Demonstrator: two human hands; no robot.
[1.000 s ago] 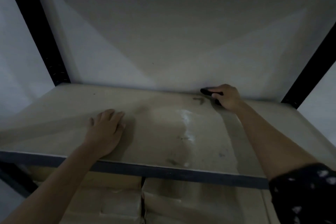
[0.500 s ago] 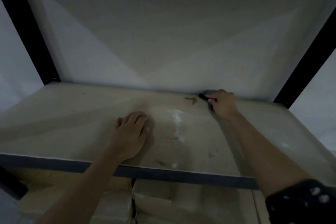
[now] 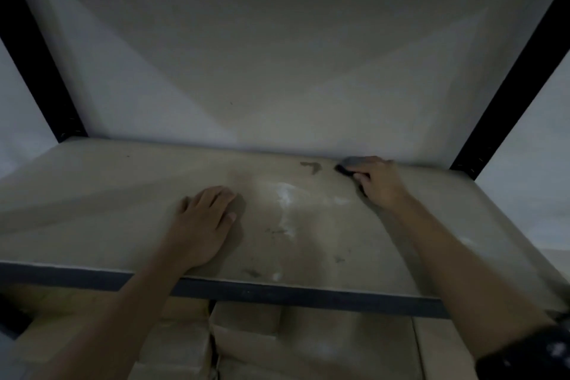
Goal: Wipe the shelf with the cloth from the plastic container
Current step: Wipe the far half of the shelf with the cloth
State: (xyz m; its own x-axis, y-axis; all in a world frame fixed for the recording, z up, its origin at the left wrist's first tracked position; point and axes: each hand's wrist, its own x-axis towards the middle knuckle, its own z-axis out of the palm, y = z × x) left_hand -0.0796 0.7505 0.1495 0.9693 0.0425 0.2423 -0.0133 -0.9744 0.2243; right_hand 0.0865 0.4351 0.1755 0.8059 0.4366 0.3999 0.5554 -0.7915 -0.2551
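The dark cloth [image 3: 344, 167] lies at the back edge of the shelf [image 3: 108, 194], right of centre, against the wall. The right hand [image 3: 378, 183] grips it, fingers [image 3: 362, 177] curled round it. The left hand [image 3: 205, 220] rests flat near the front, fingers straight and close together. White smears [image 3: 285, 194] lie between the hands. Cardboard boxes [image 3: 246, 336] sit below.

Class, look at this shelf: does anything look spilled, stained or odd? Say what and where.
A whitish smear runs down the shelf, right of the left hand. A dark blotch sits by the back edge, just left of the cloth in the right hand. Smaller dark spots lie near the front edge. All mar its plain surface.
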